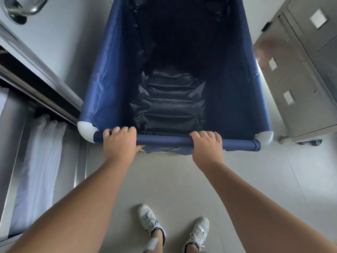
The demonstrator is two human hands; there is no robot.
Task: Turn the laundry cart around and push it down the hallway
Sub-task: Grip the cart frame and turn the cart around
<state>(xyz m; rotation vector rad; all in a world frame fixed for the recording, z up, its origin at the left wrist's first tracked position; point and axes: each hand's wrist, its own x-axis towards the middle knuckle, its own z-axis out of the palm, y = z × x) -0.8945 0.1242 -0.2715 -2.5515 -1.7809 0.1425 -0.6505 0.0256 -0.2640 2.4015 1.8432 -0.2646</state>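
Note:
The laundry cart is a deep blue fabric bin with white corner caps, straight in front of me. Its inside looks dark, with only crumpled liner at the bottom. My left hand is wrapped over the near rail, close to the left corner. On the same rail, my right hand grips nearer the right corner. Both arms are stretched forward.
A metal door with a round handle and a steel shelf unit holding white linen stand close on the left. On the right is a grey wheeled cabinet. Pale floor tiles and my white shoes lie below.

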